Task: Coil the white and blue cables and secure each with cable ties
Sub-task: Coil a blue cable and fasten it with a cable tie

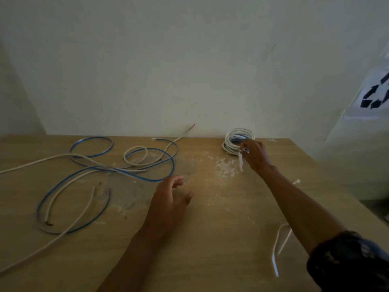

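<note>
A tight coil of white and blue cable (232,140) lies at the back of the wooden table (210,239), by the wall. My right hand (255,154) is at the coil's right side and pinches a white cable tie (240,163) that hangs down from its fingers. My left hand (170,199) hovers over the table's middle with fingers spread, holding nothing. To its left, loose white cable (42,160) and blue cable (155,179) sprawl in tangled loops. Two more white cable ties (275,249) lie under my right forearm, another (296,182) just beyond it.
White dust and crumbs (226,167) are scattered on the table in front of the coil. A pale wall (189,70) runs along the table's far edge. A white sheet with dark marks (374,93) hangs at the upper right. The table's right edge slants away at the right.
</note>
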`<state>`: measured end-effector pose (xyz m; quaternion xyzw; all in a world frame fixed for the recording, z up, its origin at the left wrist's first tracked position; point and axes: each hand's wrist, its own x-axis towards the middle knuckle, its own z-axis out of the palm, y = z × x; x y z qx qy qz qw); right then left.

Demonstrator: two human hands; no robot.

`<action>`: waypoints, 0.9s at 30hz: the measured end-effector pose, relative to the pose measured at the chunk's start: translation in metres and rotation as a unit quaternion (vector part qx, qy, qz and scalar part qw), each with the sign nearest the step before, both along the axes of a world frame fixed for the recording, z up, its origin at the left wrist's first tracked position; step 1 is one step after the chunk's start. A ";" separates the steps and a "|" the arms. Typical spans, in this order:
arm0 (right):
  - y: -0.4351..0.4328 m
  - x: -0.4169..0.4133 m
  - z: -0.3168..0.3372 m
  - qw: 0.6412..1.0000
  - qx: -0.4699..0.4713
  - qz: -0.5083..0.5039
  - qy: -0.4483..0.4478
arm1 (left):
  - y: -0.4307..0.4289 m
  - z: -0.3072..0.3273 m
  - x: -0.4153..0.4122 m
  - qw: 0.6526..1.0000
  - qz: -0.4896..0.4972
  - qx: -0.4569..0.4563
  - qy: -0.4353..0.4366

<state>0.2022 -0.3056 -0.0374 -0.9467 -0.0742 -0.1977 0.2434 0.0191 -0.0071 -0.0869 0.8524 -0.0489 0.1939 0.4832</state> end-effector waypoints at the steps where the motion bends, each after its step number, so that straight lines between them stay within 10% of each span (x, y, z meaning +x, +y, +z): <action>1: 0.001 -0.002 0.005 1.000 -0.003 0.005 0.007 | 0.001 0.001 0.000 1.000 0.008 0.028 -0.006; 7: 0.013 -0.018 0.023 0.999 -0.010 0.033 0.031 | 0.028 -0.005 0.007 0.955 0.122 0.268 0.044; 12: 0.069 -0.077 0.030 0.987 0.084 0.052 -0.125 | 0.027 0.002 0.002 0.975 0.099 0.196 0.020; 20: 0.138 -0.145 0.002 0.953 0.067 0.288 0.064 | 0.007 0.034 -0.020 0.968 0.043 0.154 -0.193; 27: 0.134 -0.159 0.014 0.942 0.197 0.091 -0.254 | 0.018 0.031 -0.008 0.963 0.114 0.156 -0.189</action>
